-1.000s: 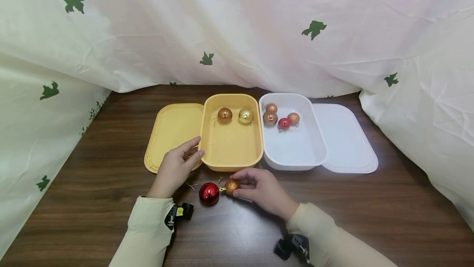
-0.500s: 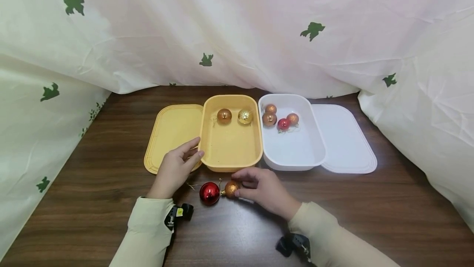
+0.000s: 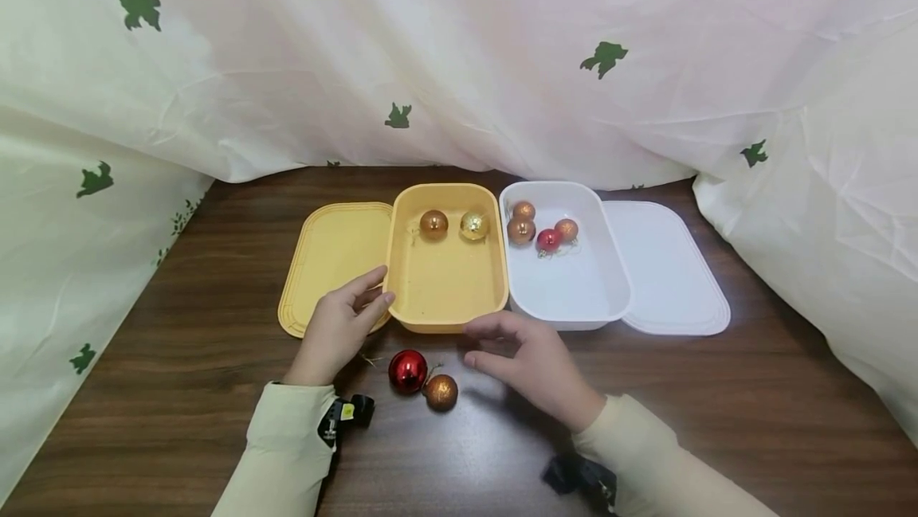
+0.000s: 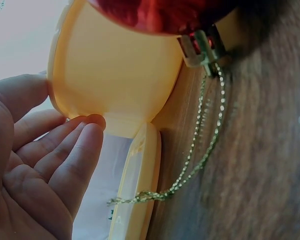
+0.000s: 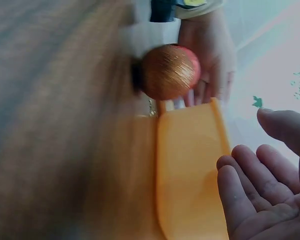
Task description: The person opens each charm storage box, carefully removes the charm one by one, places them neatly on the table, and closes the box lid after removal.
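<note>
My left hand [image 3: 333, 334] rests its fingertips on the left front corner of the yellow box [image 3: 446, 327]; in the left wrist view its fingers lie fairly straight against the wall. A shiny red Christmas ball [image 3: 408, 372] with a gold cord loop [image 4: 195, 165] is on the table in front of the box. Right beside it sits an orange glitter Christmas ball [image 3: 441, 393]. My right hand [image 3: 538, 362] holds nothing, fingers loosely spread, just right of that orange ball and near the box's front rim. In the right wrist view the orange ball [image 5: 166, 72] partly hides the red one.
Inside the yellow box lie an amber ball [image 3: 433, 225] and a gold ball [image 3: 474, 225]. The white box [image 3: 574, 314] adjoining it contains several orange and red balls. A yellow lid [image 3: 333, 262] lies left, a white lid [image 3: 677, 278] right. A white curtain [image 3: 459, 47] hangs behind.
My right hand has let go of the orange glitter ball and drawn back to the right. That ball now sits slightly nearer the front. The left hand stays at the yellow box.
</note>
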The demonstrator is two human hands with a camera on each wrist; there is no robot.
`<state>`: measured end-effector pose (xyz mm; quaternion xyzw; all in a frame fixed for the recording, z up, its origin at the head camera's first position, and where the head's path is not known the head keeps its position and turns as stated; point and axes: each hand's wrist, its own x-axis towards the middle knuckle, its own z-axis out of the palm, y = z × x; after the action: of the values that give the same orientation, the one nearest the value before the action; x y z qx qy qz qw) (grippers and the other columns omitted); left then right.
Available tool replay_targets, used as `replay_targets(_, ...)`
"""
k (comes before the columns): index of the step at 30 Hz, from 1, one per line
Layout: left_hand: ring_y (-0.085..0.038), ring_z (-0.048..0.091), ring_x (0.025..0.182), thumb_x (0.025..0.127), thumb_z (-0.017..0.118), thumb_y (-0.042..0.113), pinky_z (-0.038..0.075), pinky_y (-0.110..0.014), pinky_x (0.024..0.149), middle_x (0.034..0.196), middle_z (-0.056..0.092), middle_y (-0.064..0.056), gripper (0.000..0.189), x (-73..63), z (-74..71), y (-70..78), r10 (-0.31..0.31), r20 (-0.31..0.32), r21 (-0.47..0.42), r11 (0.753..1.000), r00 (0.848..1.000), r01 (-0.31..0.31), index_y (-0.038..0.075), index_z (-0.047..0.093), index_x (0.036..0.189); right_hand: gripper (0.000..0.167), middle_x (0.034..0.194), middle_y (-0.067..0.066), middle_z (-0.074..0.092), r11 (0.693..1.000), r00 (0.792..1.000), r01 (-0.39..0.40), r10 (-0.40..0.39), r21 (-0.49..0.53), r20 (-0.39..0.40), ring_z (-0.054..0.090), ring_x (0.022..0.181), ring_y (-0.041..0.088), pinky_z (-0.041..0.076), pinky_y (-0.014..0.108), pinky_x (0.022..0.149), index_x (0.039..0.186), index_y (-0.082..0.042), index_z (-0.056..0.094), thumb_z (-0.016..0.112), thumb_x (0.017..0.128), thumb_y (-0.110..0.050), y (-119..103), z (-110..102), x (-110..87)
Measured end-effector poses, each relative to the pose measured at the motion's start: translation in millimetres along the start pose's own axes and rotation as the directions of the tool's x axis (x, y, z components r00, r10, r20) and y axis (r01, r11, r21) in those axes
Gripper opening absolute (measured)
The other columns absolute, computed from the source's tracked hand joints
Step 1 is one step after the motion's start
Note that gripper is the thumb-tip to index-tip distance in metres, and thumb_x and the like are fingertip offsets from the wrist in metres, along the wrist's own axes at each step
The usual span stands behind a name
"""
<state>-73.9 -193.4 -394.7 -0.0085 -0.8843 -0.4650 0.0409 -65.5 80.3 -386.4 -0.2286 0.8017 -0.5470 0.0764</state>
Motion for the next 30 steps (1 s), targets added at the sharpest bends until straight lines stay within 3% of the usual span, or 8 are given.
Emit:
replay_targets(6,-0.026,0.069,0.109,0.099,0.067,0.025,0.059,-0.040,0.084,0.134,0.063,-0.014,0.049,0.6,1.0,-1.3,0.003,0.000,0.005,1.000,1.000,-0.003,0.007,0.056,0.143,0.031,0.112,0.011,0.073,0.997,0.999,0.027,-0.024,0.075,-0.041,0.071,0.104,0.032,0.056,0.030,0.090,0.112,-0.002,0.073,0.082,0.082,-0.005,-8.5,-8.1,4.1)
replay_targets(15,-0.026,0.067,0.112,0.099,0.066,0.027,0.058,-0.040,0.086,0.137,0.061,-0.013,0.049,-0.2,1.0,-3.3,0.000,0.003,0.007,1.000,1.000,0.000,0.008,0.056,0.143,0.029,0.112,0.006,0.074,0.997,0.998,0.014,-0.009,0.079,-0.059,0.070,0.105,0.031,0.055,0.030,0.091,0.111,-0.007,0.073,0.081,0.084,-0.005,-17.8,-16.7,17.6)
replay_targets(21,-0.026,0.068,0.111,0.099,0.066,0.026,0.058,-0.040,0.085,0.135,0.062,-0.014,0.048,-0.4,1.2,-3.2,0.010,-0.004,0.010,1.000,1.000,-0.010,0.007,0.057,0.142,0.029,0.112,0.005,0.073,1.000,0.997,0.015,-0.013,0.025,-0.071,0.070,0.107,0.024,0.054,0.031,0.094,0.112,-0.006,0.073,0.081,0.085,-0.009,-17.9,-19.8,28.7)
replay_targets(30,-0.028,0.068,0.111,0.099,0.066,0.023,0.058,-0.040,0.086,0.137,0.061,-0.015,0.048,0.4,1.1,-2.5,0.006,0.000,0.013,1.000,1.000,-0.006,0.006,0.056,0.142,0.029,0.109,0.006,0.074,0.997,0.996,0.007,-0.014,-0.073,-0.092,0.070,0.104,0.026,0.055,0.028,0.091,0.111,-0.003,0.073,0.081,0.084,-0.009,-17.4,-22.7,49.0)
